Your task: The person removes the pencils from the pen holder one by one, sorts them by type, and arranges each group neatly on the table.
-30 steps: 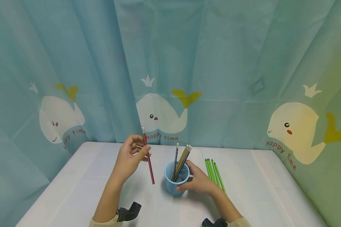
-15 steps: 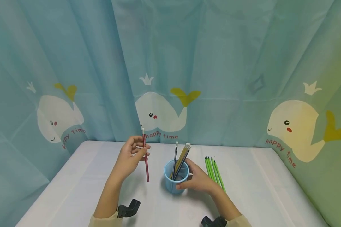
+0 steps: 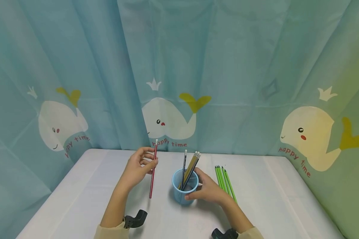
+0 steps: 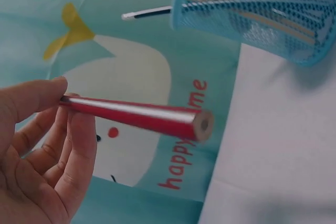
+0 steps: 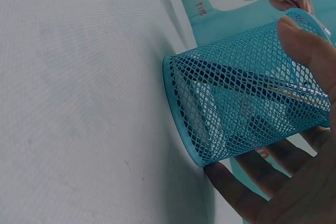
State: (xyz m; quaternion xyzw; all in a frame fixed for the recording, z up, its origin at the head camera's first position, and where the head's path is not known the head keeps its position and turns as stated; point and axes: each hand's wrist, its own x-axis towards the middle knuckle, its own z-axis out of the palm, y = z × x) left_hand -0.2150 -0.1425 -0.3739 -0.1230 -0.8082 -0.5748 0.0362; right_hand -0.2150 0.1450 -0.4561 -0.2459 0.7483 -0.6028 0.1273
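Observation:
Between thumb and fingers, my left hand [image 3: 139, 167] pinches a red pencil [image 3: 153, 179] with a white eraser at its top, left of the pencil cup. In the left wrist view the red pencil [image 4: 142, 118] points its flat, unsharpened end toward the camera. My right hand [image 3: 209, 189] grips the blue mesh pencil cup [image 3: 183, 197], thumb in front and fingers around the far side. Several black and gold pencils [image 3: 192, 167] lean inside the cup, eraser ends up. The mesh cup [image 5: 236, 93] stands on the table in the right wrist view.
Several green pencils [image 3: 225, 182] lie side by side on the white table [image 3: 272, 199], right of the cup and beyond the right forearm. A blue-green curtain [image 3: 239, 76] with whale prints hangs behind the table's far edge.
The red pencil has swung in my left hand: its lower end moved left and its eraser end shifted right and slightly down. My right hand stays on the cup.

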